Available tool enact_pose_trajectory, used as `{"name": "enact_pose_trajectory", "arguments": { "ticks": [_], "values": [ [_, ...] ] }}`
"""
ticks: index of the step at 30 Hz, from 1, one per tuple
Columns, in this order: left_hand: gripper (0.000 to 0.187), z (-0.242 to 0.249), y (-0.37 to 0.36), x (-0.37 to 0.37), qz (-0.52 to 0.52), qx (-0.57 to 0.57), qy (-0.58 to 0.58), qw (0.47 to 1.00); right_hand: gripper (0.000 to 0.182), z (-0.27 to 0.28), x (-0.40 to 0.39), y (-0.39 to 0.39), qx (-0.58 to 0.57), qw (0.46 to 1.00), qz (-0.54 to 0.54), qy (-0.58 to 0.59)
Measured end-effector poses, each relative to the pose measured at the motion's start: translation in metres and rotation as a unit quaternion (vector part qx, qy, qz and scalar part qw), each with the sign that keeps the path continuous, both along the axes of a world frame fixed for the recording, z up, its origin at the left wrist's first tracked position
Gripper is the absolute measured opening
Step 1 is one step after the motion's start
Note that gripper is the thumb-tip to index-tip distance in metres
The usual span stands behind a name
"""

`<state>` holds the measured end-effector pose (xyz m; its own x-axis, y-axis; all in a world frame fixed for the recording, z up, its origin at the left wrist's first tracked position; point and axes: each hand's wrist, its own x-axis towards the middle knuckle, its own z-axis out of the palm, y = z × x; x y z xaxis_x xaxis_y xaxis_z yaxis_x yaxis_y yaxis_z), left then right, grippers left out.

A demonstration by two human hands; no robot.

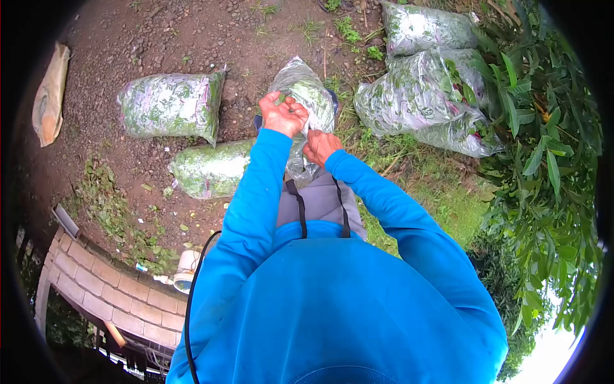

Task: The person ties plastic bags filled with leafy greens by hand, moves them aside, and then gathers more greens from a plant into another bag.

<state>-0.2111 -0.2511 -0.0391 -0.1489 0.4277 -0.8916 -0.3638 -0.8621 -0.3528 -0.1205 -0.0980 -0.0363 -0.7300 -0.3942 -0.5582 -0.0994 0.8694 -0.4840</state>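
Note:
A clear plastic bag with green leaves inside (pixel 300 84) stands on the ground between my feet. My left hand (pixel 282 116) is over its upper left part, fingers curled, with a small green leaf (pixel 279 99) at the fingertips. Close by on the right, my right hand (pixel 321 146) is closed on the gathered plastic of the same bag. The two hands are near each other, and the fingers of the right one are partly hidden.
Filled bags lie on the left (pixel 169 105), lower left (pixel 214 168), right (pixel 419 96) and upper right (pixel 428 29). A tan sack (pixel 51 96) is far left. A white bucket (pixel 187 269) stands by a block wall (pixel 109 291). Leafy branches (pixel 543 147) hang at the right.

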Motion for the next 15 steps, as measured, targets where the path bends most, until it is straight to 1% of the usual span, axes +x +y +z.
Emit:
{"name": "enact_pose_trajectory", "arguments": {
  "ticks": [1,2,3,5,6,8,9,11,13,15],
  "values": [
    [0.031,-0.004,0.004,-0.007,0.032,-0.017,-0.010,0.999,0.027,-0.001,-0.004,0.000,0.000,1.000,0.000,0.001],
    [0.031,-0.007,0.004,-0.013,0.060,-0.012,-0.023,0.998,0.026,-0.002,-0.010,-0.001,0.007,1.000,0.012,0.027],
    [0.031,-0.010,0.004,-0.021,0.058,-0.013,-0.021,0.998,0.026,-0.003,-0.015,-0.002,0.012,0.998,0.024,0.055],
    [0.035,-0.011,0.003,-0.037,0.090,-0.049,-0.067,0.993,0.024,0.001,-0.027,-0.004,0.009,0.996,0.037,0.080],
    [0.037,-0.012,0.004,-0.045,0.092,-0.065,-0.101,0.988,0.023,0.001,-0.034,-0.005,0.008,0.993,0.051,0.103],
    [0.037,-0.012,0.005,-0.057,0.097,-0.072,-0.103,0.987,0.021,0.002,-0.043,-0.006,-0.003,0.988,0.066,0.143],
    [0.037,-0.011,0.007,-0.063,0.100,-0.078,-0.106,0.986,0.021,0.003,-0.047,-0.007,-0.004,0.987,0.067,0.144],
    [0.038,-0.016,0.012,-0.072,0.099,-0.099,-0.100,0.985,0.013,0.006,-0.054,-0.008,0.025,0.988,0.076,0.132],
    [0.038,-0.019,0.014,-0.078,0.082,-0.095,-0.108,0.986,0.012,0.009,-0.058,-0.009,0.030,0.988,0.066,0.134],
    [0.039,-0.019,0.021,-0.078,0.076,-0.115,-0.092,0.986,0.012,0.011,-0.060,-0.008,0.034,0.989,0.054,0.136]
  ]
}}
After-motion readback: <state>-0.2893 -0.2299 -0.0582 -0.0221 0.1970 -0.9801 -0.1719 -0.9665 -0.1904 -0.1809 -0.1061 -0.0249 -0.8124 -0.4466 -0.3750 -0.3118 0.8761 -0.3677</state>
